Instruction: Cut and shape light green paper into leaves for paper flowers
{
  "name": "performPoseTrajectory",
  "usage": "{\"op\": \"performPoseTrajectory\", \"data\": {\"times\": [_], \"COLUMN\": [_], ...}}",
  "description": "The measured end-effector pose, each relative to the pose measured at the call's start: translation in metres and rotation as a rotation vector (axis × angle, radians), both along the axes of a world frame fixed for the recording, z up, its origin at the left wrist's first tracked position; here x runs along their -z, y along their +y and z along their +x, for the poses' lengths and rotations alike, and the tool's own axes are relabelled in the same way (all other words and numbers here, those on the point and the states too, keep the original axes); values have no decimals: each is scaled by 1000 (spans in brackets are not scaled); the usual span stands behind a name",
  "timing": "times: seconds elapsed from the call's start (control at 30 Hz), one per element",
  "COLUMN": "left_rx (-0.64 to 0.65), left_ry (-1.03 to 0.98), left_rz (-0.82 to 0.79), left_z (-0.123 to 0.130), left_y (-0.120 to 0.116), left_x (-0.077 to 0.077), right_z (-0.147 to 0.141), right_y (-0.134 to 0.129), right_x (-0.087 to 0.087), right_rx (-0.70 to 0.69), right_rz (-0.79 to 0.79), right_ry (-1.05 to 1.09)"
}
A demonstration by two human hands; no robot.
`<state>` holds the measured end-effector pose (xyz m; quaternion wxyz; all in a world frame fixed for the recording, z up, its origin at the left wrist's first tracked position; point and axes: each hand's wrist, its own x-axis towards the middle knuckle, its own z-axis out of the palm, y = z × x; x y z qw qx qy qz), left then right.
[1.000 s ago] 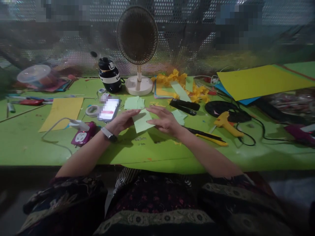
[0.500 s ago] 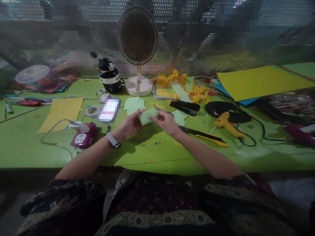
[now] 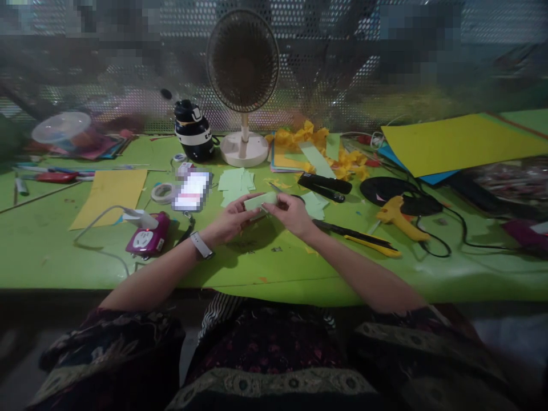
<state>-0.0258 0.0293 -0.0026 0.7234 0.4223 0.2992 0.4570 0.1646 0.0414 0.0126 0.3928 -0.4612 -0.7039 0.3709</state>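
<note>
A light green paper piece (image 3: 258,201) is held between both hands above the middle of the green table. My left hand (image 3: 233,220) grips its left end, thumb in front. The right end is pinched by my right hand (image 3: 291,214); a thin pointed metal tip juts up beside these fingers, and what it belongs to is hidden. Just behind the left hand lies a pile of light green paper pieces (image 3: 235,181). More green pieces (image 3: 315,204) lie to the right of my right hand, near a black stapler (image 3: 324,185).
A white fan (image 3: 244,149) and a black bottle (image 3: 194,134) stand at the back. Left are a phone (image 3: 192,191), tape roll (image 3: 163,193) and purple power adapter (image 3: 145,242). Right are a yellow cutter (image 3: 374,244), yellow glue gun (image 3: 400,220) and its cord.
The green paper has tilted, so its face looks narrower. My left thumb and fingers have closed further over its left end. The whole view has shifted slightly.
</note>
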Motion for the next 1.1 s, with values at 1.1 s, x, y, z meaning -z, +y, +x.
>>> {"op": "performPoseTrajectory", "data": {"times": [1.1], "left_rx": [-64], "left_ry": [13], "left_rz": [40], "left_z": [3], "left_y": [-1], "left_x": [5], "right_z": [1], "right_y": [4], "right_x": [6], "right_rx": [-21], "right_rz": [120], "right_ry": [14]}}
